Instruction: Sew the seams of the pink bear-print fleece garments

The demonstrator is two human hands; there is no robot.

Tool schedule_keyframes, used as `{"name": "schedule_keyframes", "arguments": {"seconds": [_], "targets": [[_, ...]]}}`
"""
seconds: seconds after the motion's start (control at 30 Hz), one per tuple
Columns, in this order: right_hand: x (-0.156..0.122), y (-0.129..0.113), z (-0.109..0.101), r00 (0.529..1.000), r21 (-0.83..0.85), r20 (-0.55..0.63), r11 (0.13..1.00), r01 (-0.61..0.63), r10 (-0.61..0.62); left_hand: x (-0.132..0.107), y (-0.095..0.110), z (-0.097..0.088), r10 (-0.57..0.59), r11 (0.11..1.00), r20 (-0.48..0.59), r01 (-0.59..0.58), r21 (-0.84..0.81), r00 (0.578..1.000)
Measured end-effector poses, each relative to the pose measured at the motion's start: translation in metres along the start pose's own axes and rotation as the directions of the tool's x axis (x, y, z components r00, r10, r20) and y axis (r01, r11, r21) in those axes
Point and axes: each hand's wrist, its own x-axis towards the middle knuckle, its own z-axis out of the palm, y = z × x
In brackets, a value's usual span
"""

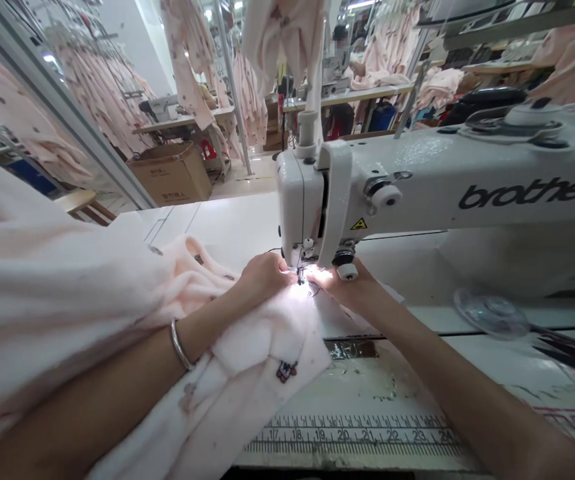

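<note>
A pale pink fleece garment (267,340) with small bear prints lies under the needle area of a white sewing machine (417,173). My left hand (266,277), with a silver bangle on the wrist, is closed on the fleece just left of the presser foot (300,277). On the other side, my right hand (342,287) reaches under the machine head with its fingers drawn together close to the foot. Bright lamp glare and a white knob (347,271) partly cover those fingers, so what they grip cannot be made out.
More fleece (57,280) heaps on the left. A printed ruler (357,433) runs along the table's front edge. A clear plastic round piece (492,312) and dark scissors-like tools (572,353) lie right. Beyond stand a cardboard box (170,175), hanging garments and other machines.
</note>
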Motion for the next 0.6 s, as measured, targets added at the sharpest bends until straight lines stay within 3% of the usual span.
{"name": "schedule_keyframes", "arguments": {"seconds": [0.07,0.13,0.23,0.3,0.43,0.6], "targets": [[-0.019,-0.002,-0.005,1.000,-0.080,-0.022,0.997,-0.002,0.001,0.001,-0.001,0.002,-0.004,1.000,-0.014,0.004,0.000,1.000],[-0.043,-0.007,-0.005,0.988,-0.211,-0.125,0.975,0.062,-0.089,0.002,-0.002,0.003,-0.006,1.000,-0.027,0.006,-0.004,1.000],[-0.071,-0.019,0.006,0.886,-0.317,-0.218,0.888,0.332,-0.409,0.002,-0.004,0.005,-0.010,1.000,-0.033,0.009,-0.011,0.999],[-0.077,-0.025,0.017,0.844,-0.267,-0.179,0.850,0.453,-0.506,0.002,-0.004,0.006,-0.016,1.000,-0.029,0.015,-0.010,0.999],[-0.069,-0.026,0.028,0.886,-0.200,-0.068,0.876,0.438,-0.459,0.003,-0.005,0.006,-0.031,1.000,-0.024,0.031,0.005,0.999],[-0.066,-0.014,0.023,0.885,-0.108,-0.039,0.883,0.458,-0.464,0.001,-0.004,0.006,-0.043,0.999,-0.044,0.043,0.004,0.998]]}}
